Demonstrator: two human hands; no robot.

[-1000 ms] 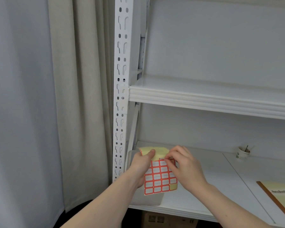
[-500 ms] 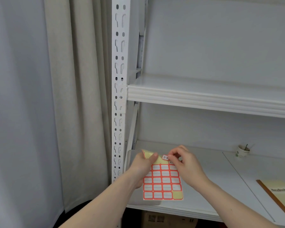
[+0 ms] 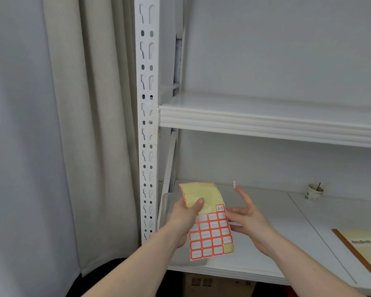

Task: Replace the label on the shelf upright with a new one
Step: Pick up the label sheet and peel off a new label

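My left hand (image 3: 185, 219) grips a sheet of red-bordered labels (image 3: 210, 234), thumb on its bare yellow upper part. One written label, "2-5" (image 3: 220, 208), still sits on the sheet. My right hand (image 3: 247, 219) is just right of the sheet with fingers spread, and a small peeled label (image 3: 234, 184) sticks to its raised fingertip. The white perforated shelf upright (image 3: 147, 125) stands to the left of both hands; I see no label on it.
A beige curtain (image 3: 83, 125) hangs left of the upright. A translucent tray (image 3: 169, 211) lies on the lower shelf (image 3: 266, 243) under the sheet. A paper cup (image 3: 314, 190) and a notebook (image 3: 360, 247) sit further right. A cardboard box (image 3: 212, 284) is below.
My right hand peeled a small label off the sheet and lifted away with it on a fingertip. The folded-over top of the sheet sprang flat.
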